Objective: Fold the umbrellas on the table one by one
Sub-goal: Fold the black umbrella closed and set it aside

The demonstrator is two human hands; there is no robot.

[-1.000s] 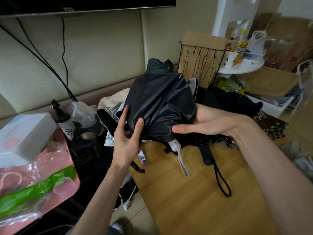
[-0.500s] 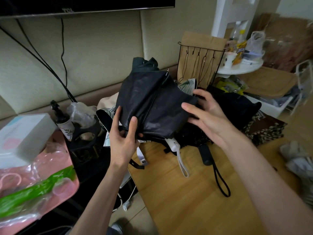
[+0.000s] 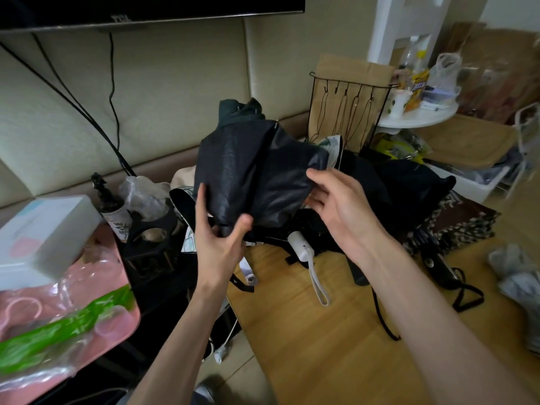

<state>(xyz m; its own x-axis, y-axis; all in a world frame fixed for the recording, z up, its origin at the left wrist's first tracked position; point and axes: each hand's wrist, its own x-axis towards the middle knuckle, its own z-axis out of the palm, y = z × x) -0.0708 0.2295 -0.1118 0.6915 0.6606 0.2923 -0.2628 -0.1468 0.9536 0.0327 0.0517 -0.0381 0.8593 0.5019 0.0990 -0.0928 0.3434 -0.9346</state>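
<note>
Wooden table (image 3: 321, 346), umbrella (image 3: 248, 176); box (image 3: 43, 232) on tray (image 3: 130, 318)

Crinkled glossy umbrella cloth (image 3: 251, 176); wood table (image 3: 315, 340)

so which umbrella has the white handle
The one lying on the table under the held black umbrella; its handle is white, the others' black.

Left of my left hand (image 3: 217, 247) I see a white box (image 3: 43, 229) on a pink tray (image 3: 127, 314), a pump bottle (image 3: 115, 217) just beyond.
</note>
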